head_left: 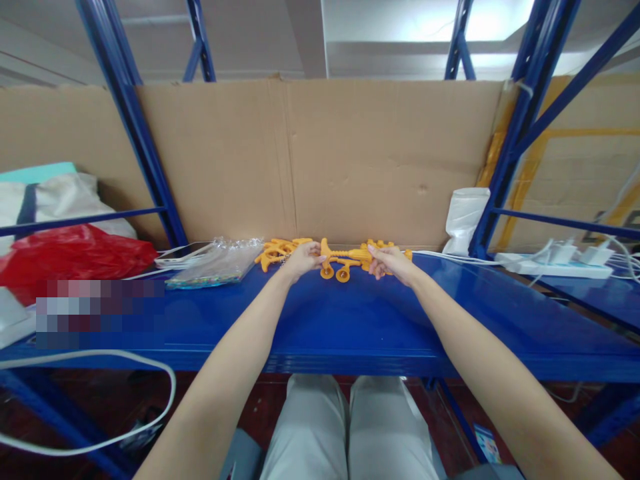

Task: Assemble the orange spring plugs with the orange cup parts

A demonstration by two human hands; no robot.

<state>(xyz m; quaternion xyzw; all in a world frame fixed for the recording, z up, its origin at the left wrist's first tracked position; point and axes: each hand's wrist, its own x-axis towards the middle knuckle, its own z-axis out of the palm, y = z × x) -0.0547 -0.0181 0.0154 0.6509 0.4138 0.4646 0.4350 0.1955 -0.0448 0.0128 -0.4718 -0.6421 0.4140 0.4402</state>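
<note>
Orange plastic parts lie along the back of the blue shelf, close to the cardboard. At the middle, a long orange plastic piece (353,253) spans the gap between my hands. Two round orange discs (343,274) hang at its front left. My left hand (303,261) has its fingers closed at the left end of this piece. My right hand (391,263) pinches its right portion, thumb on top. Behind the right fingers, a knobbly orange part (379,243) shows partly. Beside my left hand lies a heap of curved orange parts (275,251); the hand covers some of it.
Clear plastic bags (220,263) lie left of the orange heap, with a red bag (83,253) farther left. A white pouch (465,217) stands against the right post. The power strip (555,265) and white cables lie at the right. Blue posts (145,147) frame the cardboard panel (375,160).
</note>
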